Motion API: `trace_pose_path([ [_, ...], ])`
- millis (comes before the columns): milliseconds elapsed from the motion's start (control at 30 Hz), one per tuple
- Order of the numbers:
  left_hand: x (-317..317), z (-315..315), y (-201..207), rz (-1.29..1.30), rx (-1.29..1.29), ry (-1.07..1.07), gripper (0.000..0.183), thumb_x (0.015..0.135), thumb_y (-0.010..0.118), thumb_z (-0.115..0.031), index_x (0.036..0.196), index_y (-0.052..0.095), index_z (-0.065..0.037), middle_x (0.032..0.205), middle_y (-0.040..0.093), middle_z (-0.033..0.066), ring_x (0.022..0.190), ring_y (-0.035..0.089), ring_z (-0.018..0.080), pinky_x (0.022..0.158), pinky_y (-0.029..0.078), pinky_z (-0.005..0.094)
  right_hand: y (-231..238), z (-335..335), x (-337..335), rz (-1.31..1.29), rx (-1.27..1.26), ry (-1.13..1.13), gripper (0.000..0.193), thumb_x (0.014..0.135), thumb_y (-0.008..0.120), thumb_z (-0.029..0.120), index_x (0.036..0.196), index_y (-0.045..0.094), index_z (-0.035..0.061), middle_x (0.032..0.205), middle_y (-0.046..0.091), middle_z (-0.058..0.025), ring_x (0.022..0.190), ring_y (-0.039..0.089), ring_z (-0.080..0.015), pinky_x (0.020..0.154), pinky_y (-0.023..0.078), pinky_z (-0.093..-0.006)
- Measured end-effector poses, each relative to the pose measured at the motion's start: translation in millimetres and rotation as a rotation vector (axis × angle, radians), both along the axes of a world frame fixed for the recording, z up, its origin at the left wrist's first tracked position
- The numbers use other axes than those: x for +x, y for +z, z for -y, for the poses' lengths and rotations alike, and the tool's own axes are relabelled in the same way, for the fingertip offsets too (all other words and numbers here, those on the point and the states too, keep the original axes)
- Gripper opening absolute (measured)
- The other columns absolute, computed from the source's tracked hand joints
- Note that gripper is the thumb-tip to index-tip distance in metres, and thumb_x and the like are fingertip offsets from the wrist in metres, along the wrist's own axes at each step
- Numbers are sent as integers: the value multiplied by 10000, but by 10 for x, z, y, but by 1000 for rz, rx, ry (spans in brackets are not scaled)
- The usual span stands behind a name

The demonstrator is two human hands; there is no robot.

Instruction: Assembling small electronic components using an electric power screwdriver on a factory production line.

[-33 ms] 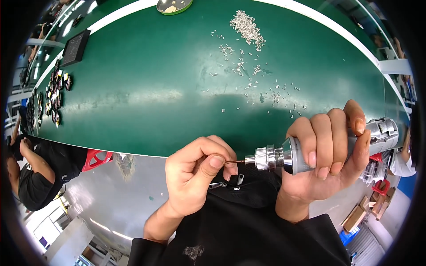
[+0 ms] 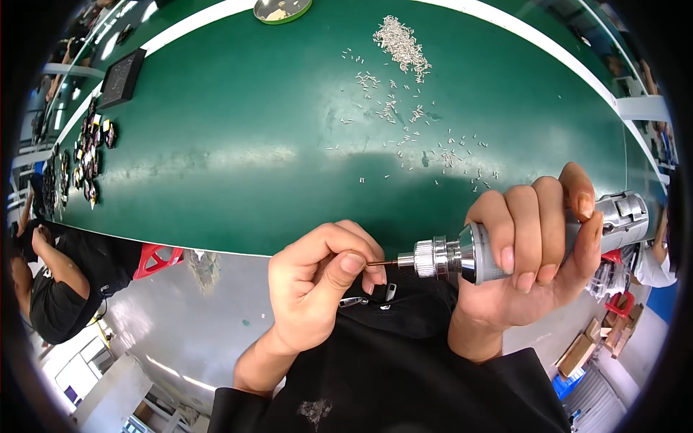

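Note:
My right hand (image 2: 530, 252) is wrapped round a silver-grey electric screwdriver (image 2: 433, 258), held level above my lap at the near side of the table. Its thin copper-coloured bit (image 2: 386, 263) points left. Thumb and forefinger of my left hand (image 2: 317, 278) are closed on the end of that bit. Whether a small part sits at the tip is hidden by the fingers. Beyond my hands, a heap of small silver screw-like pins (image 2: 401, 45) lies on the green table (image 2: 238, 108), with many more scattered toward me.
A black tray (image 2: 123, 78) and a cluster of small dark parts (image 2: 90, 151) lie at the left. At the far edge stands a round, green-rimmed dish (image 2: 281, 10). Another person (image 2: 58, 281) in black sits at the left, near a red stool (image 2: 157, 260). Cardboard (image 2: 577, 353) lies at lower right.

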State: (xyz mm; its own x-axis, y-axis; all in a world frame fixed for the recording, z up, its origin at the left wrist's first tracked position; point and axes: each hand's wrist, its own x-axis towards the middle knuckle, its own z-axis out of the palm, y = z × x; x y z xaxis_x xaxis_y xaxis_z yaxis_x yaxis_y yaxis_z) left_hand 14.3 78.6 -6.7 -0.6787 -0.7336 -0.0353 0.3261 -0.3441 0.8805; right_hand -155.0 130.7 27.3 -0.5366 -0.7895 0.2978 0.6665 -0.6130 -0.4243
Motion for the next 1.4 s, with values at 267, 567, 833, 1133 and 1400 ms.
trace_pose_path([
  [267, -7, 12, -31, 77, -16, -40, 145, 946, 523, -43, 841, 561, 49, 782, 592, 116, 660, 535, 118, 592, 446, 230, -30, -77, -9, -61, 19, -4, 110, 969, 463, 173, 977, 441, 65, 537, 392, 35, 457, 397, -75, 562, 381, -255],
  [567, -144, 4, -91, 339, -576, 108, 61, 849, 605, 31, 799, 579, 55, 734, 618, 110, 625, 553, 165, 567, 442, 261, -128, -71, -70, 12, 106, -89, 132, 985, 417, 182, 964, 450, 56, 557, 398, 26, 473, 405, -81, 547, 365, -267],
  [833, 162, 789, 43, 583, -837, 417, 426, 1016, 352, -226, 1169, 585, 97, 974, 659, 195, 766, 564, 163, 569, 444, 248, -51, 116, -15, 117, 181, -181, 88, 956, 473, 137, 950, 430, 61, 534, 349, 34, 459, 367, -70, 533, 357, -252],
  [1133, 1275, 3548, 231, 1062, -1143, 784, 217, 891, 580, -89, 1061, 620, 39, 931, 691, 140, 846, 664, 222, 740, 506, 314, -303, 265, 498, 142, 430, -59, 264, 917, 615, 246, 964, 386, 126, 592, 359, 34, 526, 386, -89, 625, 352, -280],
  [1400, 1391, 5467, -75, 1672, -1057, 712, 631, 759, 722, -295, 1251, 470, 8, 1149, 542, 277, 1101, 518, 424, 960, 425, 448, -245, 462, 576, 175, 480, 177, 266, 835, 722, 246, 890, 488, 133, 662, 441, -2, 611, 402, -139, 645, 312, -303],
])
